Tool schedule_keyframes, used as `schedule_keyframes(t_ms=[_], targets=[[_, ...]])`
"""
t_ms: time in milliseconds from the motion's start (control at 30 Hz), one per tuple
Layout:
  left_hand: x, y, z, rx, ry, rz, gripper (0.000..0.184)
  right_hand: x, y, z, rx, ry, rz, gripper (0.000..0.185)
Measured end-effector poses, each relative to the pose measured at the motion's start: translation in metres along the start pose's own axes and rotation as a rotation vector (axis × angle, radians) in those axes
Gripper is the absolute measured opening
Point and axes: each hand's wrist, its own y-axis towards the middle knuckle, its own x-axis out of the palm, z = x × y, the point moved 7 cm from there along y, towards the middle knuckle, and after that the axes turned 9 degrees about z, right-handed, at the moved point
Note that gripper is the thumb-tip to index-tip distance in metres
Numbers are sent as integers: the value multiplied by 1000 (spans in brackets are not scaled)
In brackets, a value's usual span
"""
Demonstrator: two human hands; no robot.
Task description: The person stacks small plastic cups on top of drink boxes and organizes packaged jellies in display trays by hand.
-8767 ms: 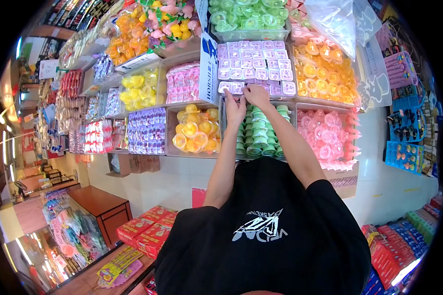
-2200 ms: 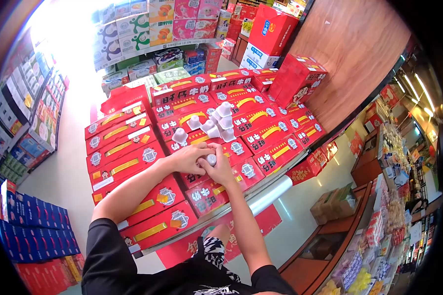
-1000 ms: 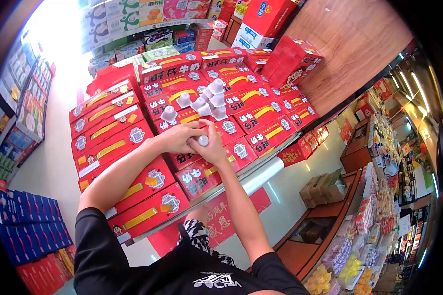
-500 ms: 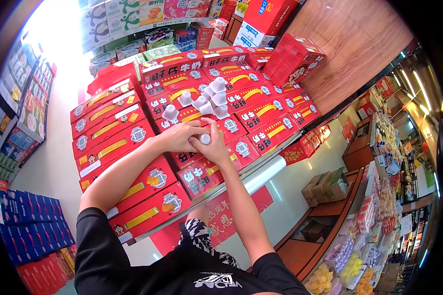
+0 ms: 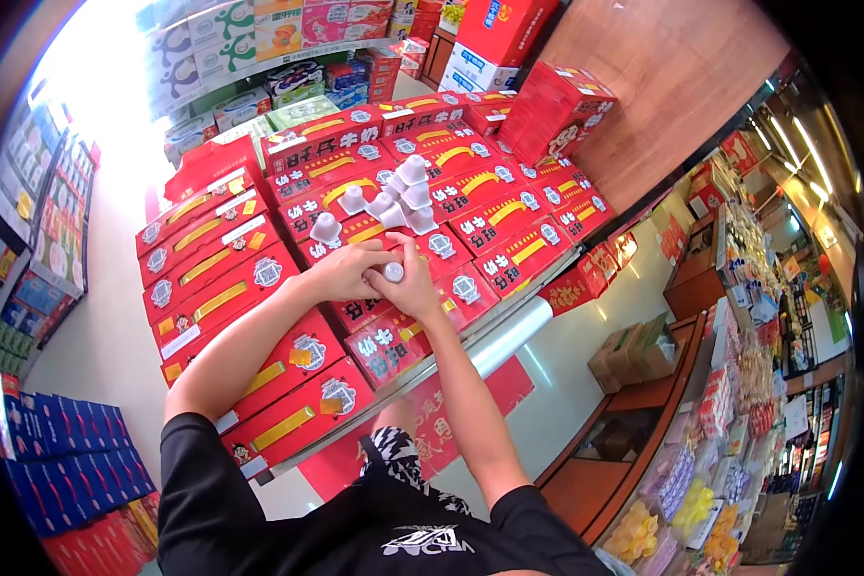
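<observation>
Both of my hands meet above the red milk cartons (image 5: 466, 288) near the front of the display. My right hand (image 5: 416, 285) is wrapped around a small whitish cup (image 5: 394, 272), its round end facing up. My left hand (image 5: 351, 272) is closed against the same cup from the left, with its fingertips partly hidden. Just beyond the hands, several upside-down white plastic cups (image 5: 415, 196) are grouped and partly stacked on the cartons. To their left, two single cups stand apart, one nearer cup (image 5: 325, 228) and one farther cup (image 5: 352, 200).
More red cartons (image 5: 206, 288) line the left side of the display. A tall red box (image 5: 557, 113) stands at the back right beside a wooden panel (image 5: 682, 86). Packed shelves (image 5: 58, 221) are at the left, and bagged goods (image 5: 682, 509) fill a counter at the lower right.
The view has shifted slightly, so the cartons and cups appear a little farther left. Both hands stay together around the small cup, with only slight finger movement.
</observation>
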Motion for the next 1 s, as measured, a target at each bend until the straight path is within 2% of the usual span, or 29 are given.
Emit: schedule_keyframes(t_ms=[200,300,400,567,700,800,1000], targets=[[1,1,-1,-14,7,-25,55,0,0,-1,10,-28,15,74],[4,0,-7,-92,-9,-47,56,0,0,-1,0,9,32,74],[2,2,-2,-24,-43,-13,57,-1,-2,-5,-27,-13,43,71],[3,4,1,-70,-45,-49,53,-2,-3,-6,4,-22,40,67],[1,5,6,-1,-69,3,48,-2,-5,-3,8,-14,25,68],[4,4,2,-128,-75,-78,48,-1,-5,-2,-3,-64,17,66],[3,4,1,-161,-22,-84,50,0,-6,0,39,-60,4,69]])
